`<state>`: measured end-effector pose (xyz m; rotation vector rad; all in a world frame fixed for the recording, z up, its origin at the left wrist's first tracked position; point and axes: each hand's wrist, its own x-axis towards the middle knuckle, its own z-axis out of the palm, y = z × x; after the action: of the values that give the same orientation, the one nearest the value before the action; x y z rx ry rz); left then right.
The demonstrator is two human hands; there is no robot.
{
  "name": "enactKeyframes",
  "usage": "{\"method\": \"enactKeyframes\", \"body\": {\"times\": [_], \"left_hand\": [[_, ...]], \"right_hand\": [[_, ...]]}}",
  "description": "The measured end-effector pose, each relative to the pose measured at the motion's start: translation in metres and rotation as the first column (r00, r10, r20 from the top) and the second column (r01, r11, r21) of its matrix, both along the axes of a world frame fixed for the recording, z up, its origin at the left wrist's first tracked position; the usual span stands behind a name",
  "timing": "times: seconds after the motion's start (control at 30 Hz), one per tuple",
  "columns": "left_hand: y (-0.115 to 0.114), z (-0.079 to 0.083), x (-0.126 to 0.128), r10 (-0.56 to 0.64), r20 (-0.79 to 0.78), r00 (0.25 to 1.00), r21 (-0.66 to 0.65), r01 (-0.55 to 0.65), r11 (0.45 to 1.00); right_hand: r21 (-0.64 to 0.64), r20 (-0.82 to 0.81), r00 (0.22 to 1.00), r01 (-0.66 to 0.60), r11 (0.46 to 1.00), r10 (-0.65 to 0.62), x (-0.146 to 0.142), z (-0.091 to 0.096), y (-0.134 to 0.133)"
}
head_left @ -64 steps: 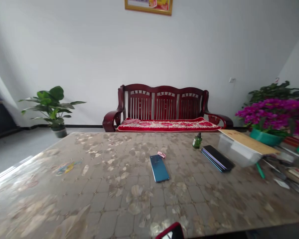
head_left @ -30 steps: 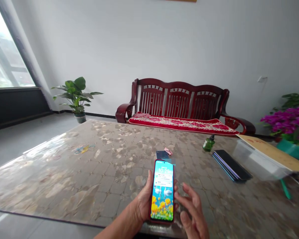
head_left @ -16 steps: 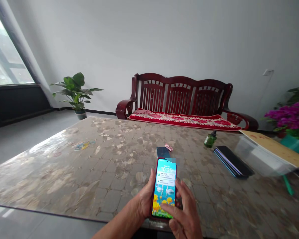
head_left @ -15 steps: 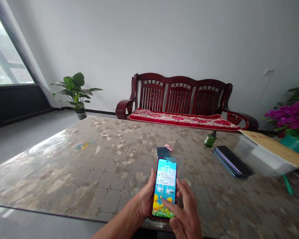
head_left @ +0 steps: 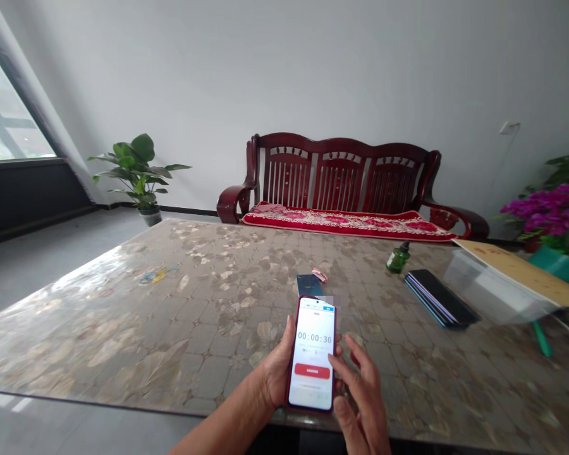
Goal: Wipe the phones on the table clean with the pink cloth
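Observation:
My left hand is closed around a smartphone in a red case, upright above the near edge of the table. Its lit screen shows a white page with the timer 00:00:30 and a red button. At the phone's right edge is my right hand, fingers apart and holding nothing. The index fingertip lies over the screen's right side; whether it touches the glass I cannot tell. Just beyond the phone, a dark blue phone-like slab lies on the table beside a small pink item.
The patterned table bears a green bottle, a stack of dark phones, a clear plastic box under a tan board, and colored bands. Behind stands a red wooden bench; potted plants flank it.
The phone's screen has switched from a lock screen with swans and flowers to a white timer page. My right index finger has moved up from the lower screen to its right edge.

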<state>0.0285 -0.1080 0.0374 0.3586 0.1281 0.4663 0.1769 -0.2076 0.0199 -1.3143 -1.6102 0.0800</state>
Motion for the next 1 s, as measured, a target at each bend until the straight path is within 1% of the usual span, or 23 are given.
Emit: {"method": "enactKeyframes", "body": {"times": [0.17,0.37,0.6,0.77,0.9,1.0], "left_hand": [[-0.0014,0.0037,0.0001,0.001,0.029,1.0,-0.047,0.0,0.999],[-0.0015,0.0012,-0.0008,-0.011,0.049,0.999,-0.066,0.015,0.998],[-0.0018,0.0034,-0.0005,0.009,0.057,0.998,-0.096,-0.003,0.995],[-0.0012,0.0068,0.0007,0.048,0.052,0.998,-0.106,-0.042,0.994],[-0.0003,0.0084,0.0004,0.06,0.046,0.997,-0.146,-0.052,0.988],[0.0005,0.0088,0.0005,0.063,0.044,0.997,-0.17,-0.054,0.984]], "right_hand": [[0.032,0.064,0.997,-0.036,0.999,0.034,0.0005,-0.0011,0.0008],[0.059,0.067,0.996,-0.067,0.996,0.063,-0.0051,0.0016,-0.0009],[0.089,0.062,0.998,-0.011,0.996,0.006,-0.0052,0.0014,-0.0025],[0.124,0.07,0.998,-0.008,0.992,-0.001,-0.0073,0.0034,-0.0033],[0.128,0.076,0.997,0.012,0.992,-0.021,-0.0055,0.0001,-0.0049],[0.139,0.113,0.993,0.005,0.99,-0.021,-0.0033,-0.0013,-0.0056]]}}
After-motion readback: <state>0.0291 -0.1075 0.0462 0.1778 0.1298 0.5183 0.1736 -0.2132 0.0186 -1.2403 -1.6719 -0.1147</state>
